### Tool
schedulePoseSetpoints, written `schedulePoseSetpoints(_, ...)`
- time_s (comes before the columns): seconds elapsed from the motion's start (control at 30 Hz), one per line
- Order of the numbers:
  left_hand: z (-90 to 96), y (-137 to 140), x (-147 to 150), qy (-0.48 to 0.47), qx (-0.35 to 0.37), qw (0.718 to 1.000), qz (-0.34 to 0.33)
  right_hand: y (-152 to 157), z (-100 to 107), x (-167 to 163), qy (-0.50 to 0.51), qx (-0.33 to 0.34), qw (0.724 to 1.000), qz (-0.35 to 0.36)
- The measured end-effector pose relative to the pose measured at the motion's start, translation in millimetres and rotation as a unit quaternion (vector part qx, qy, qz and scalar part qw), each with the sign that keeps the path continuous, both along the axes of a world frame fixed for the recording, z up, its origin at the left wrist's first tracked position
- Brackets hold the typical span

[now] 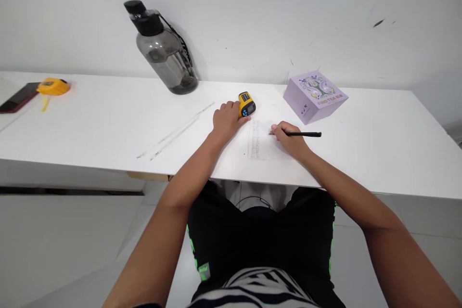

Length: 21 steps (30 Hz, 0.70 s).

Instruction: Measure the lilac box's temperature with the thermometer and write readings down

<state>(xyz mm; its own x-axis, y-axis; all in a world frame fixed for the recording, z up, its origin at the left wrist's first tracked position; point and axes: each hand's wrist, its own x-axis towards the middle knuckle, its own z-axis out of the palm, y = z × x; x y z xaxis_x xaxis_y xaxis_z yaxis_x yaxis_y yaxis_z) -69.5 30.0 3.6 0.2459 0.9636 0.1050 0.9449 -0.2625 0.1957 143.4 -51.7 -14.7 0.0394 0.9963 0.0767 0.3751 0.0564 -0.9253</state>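
Observation:
My left hand (226, 119) is closed around a small yellow and black laser distance meter (247, 105) with a screen and blue buttons. It rests on the white table at the upper left of a sheet of paper (265, 147). Rows of handwriting run along the paper's left side. In my right hand (288, 137) is a slim black pen (303, 134), gripped near its tip. The tip points left and is at the sheet, right of the writing; whether it touches the paper I cannot tell.
A grey water bottle (168, 60) stands against the wall, left of my hands. A lilac tea box (314, 96) sits at the back right. Far left lie a yellow tape measure (54, 86) and a dark flat object (19, 97). Dark streaks mark the white table (390, 149).

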Motion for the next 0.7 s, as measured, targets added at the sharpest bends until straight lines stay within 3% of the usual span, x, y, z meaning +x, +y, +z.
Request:
schedulePoseSetpoints(0.2,1.0,2,-3,-0.005,0.004,1.000,0.018,-13,4,-6,-0.032,-0.008,0.996,0.078)
schedulePoseSetpoints(0.3,1.5,2,-3,-0.005,-0.002,1.000,0.017,-12,5,-3,-0.098,0.091,0.987,0.086)
schedulePoseSetpoints(0.4,0.0,3,-3,-0.006,-0.001,1.000,0.014,-4,-2,7,-0.180,0.223,0.955,0.080)
schedulePoseSetpoints(0.47,-1.0,3,-3,-0.006,0.001,1.000,0.011,1,-9,13,-0.223,0.257,0.938,0.071)
schedulePoseSetpoints(0.6,-0.3,3,-3,-0.007,-0.011,1.000,0.011,7,-20,18,-0.293,0.214,0.931,0.047)
schedulePoseSetpoints(0.7,1.3,2,-3,-0.006,-0.019,1.000,0.012,10,-22,20,-0.278,0.171,0.945,0.004)
